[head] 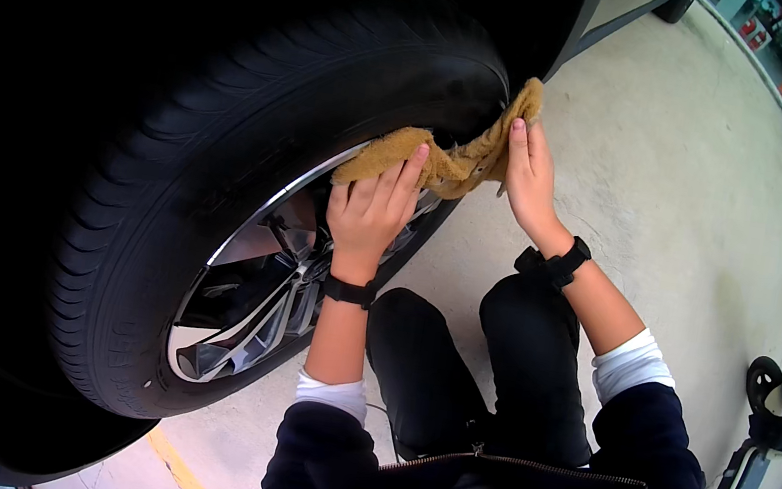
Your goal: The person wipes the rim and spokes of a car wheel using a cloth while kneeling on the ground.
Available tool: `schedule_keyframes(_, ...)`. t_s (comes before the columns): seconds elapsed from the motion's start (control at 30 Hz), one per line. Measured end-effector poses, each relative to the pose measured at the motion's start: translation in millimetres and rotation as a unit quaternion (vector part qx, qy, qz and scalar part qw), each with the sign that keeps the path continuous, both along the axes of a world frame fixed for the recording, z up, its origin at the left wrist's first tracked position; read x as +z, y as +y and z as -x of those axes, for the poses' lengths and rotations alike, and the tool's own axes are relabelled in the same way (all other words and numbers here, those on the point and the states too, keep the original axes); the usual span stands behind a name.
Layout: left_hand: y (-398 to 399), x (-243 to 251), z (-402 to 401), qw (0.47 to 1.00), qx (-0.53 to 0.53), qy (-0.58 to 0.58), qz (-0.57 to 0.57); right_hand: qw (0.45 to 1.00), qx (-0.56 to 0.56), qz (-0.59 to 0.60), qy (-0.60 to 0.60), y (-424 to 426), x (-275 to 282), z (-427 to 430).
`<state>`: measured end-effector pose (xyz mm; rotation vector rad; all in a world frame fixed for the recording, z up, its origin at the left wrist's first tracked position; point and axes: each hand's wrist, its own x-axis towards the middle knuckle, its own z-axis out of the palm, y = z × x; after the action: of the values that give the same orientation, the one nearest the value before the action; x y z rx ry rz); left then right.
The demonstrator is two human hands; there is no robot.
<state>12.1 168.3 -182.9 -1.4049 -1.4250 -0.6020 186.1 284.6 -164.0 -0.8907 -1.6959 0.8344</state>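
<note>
A tan, towel-like cloth (459, 167) stretches between my two hands against the upper right part of a car wheel. My left hand (374, 208) lies with its fingers on the cloth's left end, over the rim's edge. Held by my right hand (528, 178), the other end stands bunched up beside the black rubber tire (164, 188). Below my left hand shows the alloy wheel rim (276, 303), with bright spokes and dark gaps. The fingertips of my left hand are partly sunk in the folds.
A dark wheel arch surrounds the tire, and the car's lower side (615, 12) runs off at upper right. Beneath me is a concrete floor (674, 173) with a yellow line (186, 476). A scooter (750, 480) stands at far right. Red fire extinguishers (753, 31) are in the background.
</note>
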Motion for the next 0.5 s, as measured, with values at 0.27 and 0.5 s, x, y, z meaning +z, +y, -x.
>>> schedule_keyframes(0.27,-1,-1,-4,1.000,0.008,-0.008,0.026,0.978,0.053,-0.200,0.014,67,6,27)
schedule_keyframes(0.5,-13,-30,-11,0.995,0.080,0.002,0.058,0.983,0.021,-0.184,0.002,58,-96,18)
